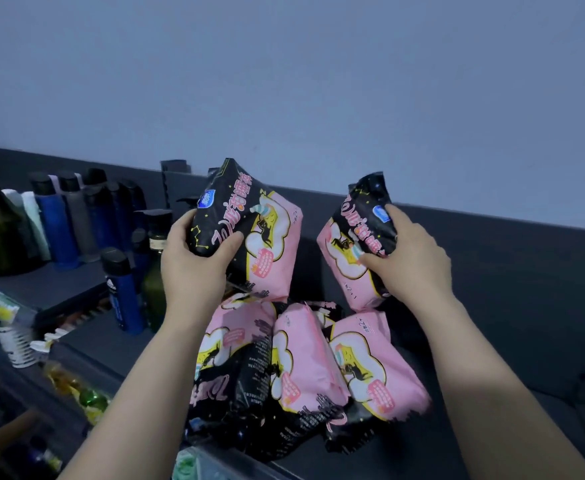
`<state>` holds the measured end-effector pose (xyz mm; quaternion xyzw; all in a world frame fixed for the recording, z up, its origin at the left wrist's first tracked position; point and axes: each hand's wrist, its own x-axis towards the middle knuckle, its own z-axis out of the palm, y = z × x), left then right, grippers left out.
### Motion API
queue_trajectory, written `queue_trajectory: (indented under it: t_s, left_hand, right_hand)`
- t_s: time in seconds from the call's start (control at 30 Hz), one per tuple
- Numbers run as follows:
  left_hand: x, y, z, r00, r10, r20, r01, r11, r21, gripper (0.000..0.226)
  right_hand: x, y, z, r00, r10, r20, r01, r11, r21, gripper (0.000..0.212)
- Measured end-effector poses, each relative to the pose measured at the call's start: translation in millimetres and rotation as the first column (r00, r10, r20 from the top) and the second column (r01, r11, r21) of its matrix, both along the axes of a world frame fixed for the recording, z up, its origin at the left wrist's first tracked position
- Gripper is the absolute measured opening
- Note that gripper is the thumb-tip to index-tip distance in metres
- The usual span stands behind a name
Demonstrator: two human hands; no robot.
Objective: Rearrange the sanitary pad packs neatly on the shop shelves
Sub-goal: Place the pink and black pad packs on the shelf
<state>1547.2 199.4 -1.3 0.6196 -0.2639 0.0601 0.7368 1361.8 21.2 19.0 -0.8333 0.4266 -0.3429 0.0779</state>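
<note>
- Pink-and-black plastic wraps both raised packs: the left pack [260,237] and the right pack [353,247] are held up over the middle of the shelf [513,323], nearer its back edge than its front.
- Each stands roughly on end, long axis near upright, with the black end up and leaning toward the back and the pink end hanging down. The printed faces point at the camera.
- The left hand [194,268] grips its pack by the black end, thumb across the front. The right hand [412,261] grips the other the same way, fingers curled round the edge.
- Below them three loose packs [301,368] lie side by side and touching. Their long axes run front to back and fan slightly, pink ends rearward and black ends at the front edge.
- Likely trouble, in my judgement:
  - The film looks slippery and each grip is at one end only, so a pack could swing or slide out.
  - Setting a pack onto the fanned heap could nudge the lying ones over the front edge, since their black ends already reach it.
  - The pink ends may snag on the heap when lowered.
- A blue bottle [123,292] stands just beside the left forearm, toward the shelf's left end, and a sideways sweep could tip it.
</note>
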Motion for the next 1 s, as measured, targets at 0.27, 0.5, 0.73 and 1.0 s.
queue_trajectory:
  t_s: [0.27,0.5,0.73,1.0]
  left_hand:
    - [-71.9,-36.2,2.6,0.969,-0.246,0.004,0.245,0.965,-0.090,0.057]
    - [-174.1,-60.3,5.4,0.864,-0.503,0.024,0.504,0.862,-0.050,0.053]
    - [-318.4,-68.3,-5.4,0.671,-0.741,0.034,0.740,0.672,0.024,0.057]
    - [-521.7,-45.0,-19.7,0.405,-0.914,-0.006,0.914,0.405,-0.001,0.052]
  right_hand:
    - [-112.3,38.9,12.6,0.965,-0.190,0.182,0.205,0.976,-0.068,0.083]
    - [-237.7,77.3,15.5,0.888,-0.423,0.184,0.437,0.899,-0.042,0.084]
    - [-389.0,130.0,-0.1,0.772,-0.616,0.157,0.622,0.783,0.016,0.082]
    - [-573.0,218.7,-7.0,0.601,-0.798,0.054,0.797,0.603,0.041,0.079]
